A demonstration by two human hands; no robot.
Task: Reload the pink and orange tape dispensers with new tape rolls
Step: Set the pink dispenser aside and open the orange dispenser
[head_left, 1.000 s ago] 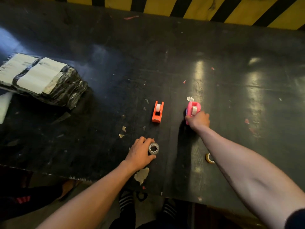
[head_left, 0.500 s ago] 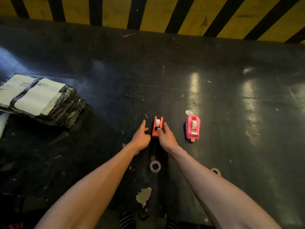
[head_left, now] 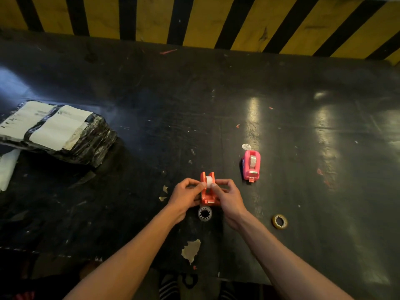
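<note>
Both hands close on the orange tape dispenser [head_left: 208,190], which sits on the black table [head_left: 281,83]. The left hand [head_left: 186,195] pinches the white roll [head_left: 209,181] seated in the dispenser from the left side; the right hand [head_left: 227,194] pinches the same roll from the opposite side, thumb tips nearly meeting across it. Just below the grip, toward the wrists, a clear tape roll [head_left: 204,213] lies flat on the table. The pink tape dispenser [head_left: 251,165] stands apart, up and right of the grip, untouched. A brown tape roll [head_left: 279,221] lies flat, down and right of the right wrist. A wrapped black package [head_left: 65,135] rests well left of the grip.
</note>
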